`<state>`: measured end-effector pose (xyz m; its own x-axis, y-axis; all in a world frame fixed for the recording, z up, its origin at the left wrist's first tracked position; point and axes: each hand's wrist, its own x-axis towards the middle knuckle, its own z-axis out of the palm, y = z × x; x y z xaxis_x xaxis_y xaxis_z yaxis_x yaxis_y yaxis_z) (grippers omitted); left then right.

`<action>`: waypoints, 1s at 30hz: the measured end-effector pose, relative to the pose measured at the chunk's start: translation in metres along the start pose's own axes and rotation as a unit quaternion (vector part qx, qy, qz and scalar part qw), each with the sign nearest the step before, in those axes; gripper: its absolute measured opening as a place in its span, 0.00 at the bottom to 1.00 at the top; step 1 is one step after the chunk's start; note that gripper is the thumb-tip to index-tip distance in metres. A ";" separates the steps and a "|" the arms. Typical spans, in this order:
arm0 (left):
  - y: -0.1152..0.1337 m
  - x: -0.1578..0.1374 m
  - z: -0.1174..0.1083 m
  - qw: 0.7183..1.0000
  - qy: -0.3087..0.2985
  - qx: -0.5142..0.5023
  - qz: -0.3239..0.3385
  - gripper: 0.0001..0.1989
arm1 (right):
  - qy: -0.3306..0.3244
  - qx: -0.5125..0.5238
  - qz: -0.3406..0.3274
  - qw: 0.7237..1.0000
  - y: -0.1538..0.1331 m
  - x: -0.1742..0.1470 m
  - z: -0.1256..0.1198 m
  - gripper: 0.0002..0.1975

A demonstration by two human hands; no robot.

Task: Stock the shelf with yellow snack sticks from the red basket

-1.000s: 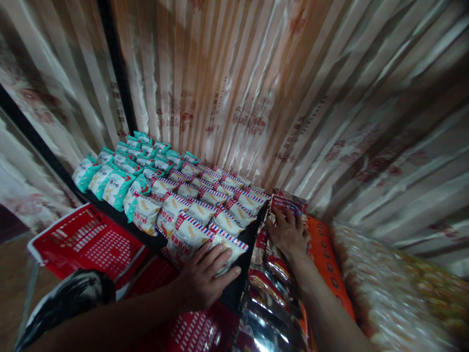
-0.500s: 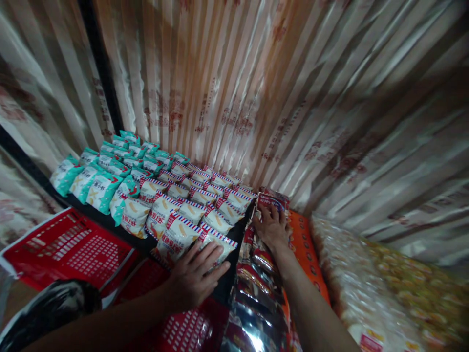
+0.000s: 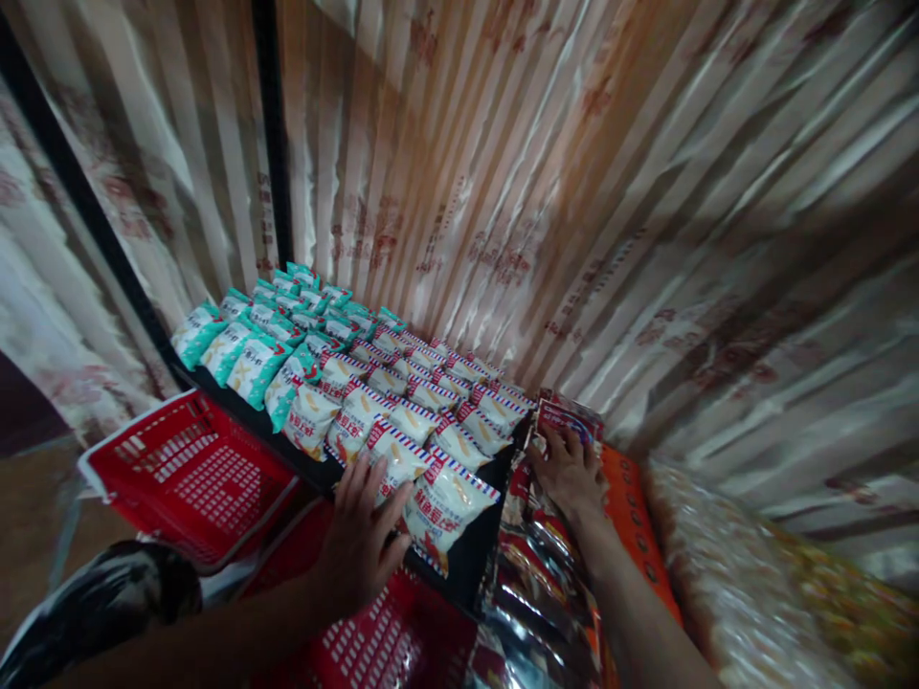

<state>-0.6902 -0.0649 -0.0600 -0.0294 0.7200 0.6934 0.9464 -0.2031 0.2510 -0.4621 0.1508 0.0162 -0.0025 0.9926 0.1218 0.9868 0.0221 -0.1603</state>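
Observation:
My left hand has its fingers spread flat against the front of a white snack bag with a red-and-blue striped top edge. Just right of it, another striped white snack bag leans at the end of the front row. Several more of these bags stand upright in rows behind. My right hand lies with fingers apart on a dark red package at the back of a strip of shiny dark packs. Its fingertips rest on the package without visibly gripping it.
Teal-and-white snack bags fill the left of the black shelf. Below sits a red basket, with more red basket nearer me. An orange pack and clear bulk bags lie right. Pleated printed curtain hangs behind.
The view has swung left, so everything sits further right in the picture. My left hand has shifted from the right end bag to the one beside it. My right hand stays on the dark red package.

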 end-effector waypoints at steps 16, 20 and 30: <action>0.001 0.005 0.020 0.999 -0.028 0.014 0.031 0.31 | 0.015 0.017 -0.019 1.000 0.004 0.004 0.004 0.29; 0.001 0.006 0.022 0.999 -0.030 0.022 0.025 0.32 | 0.012 0.016 -0.014 1.000 0.003 0.005 0.004 0.30; 0.000 0.007 0.019 0.999 -0.022 -0.014 0.036 0.28 | -0.011 -0.005 -0.001 1.000 -0.004 0.000 -0.001 0.28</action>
<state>-0.6840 -0.0470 -0.0683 0.0537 0.7314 0.6798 0.9362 -0.2736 0.2205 -0.4663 0.1503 0.0179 -0.0083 0.9949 0.1004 0.9884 0.0234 -0.1504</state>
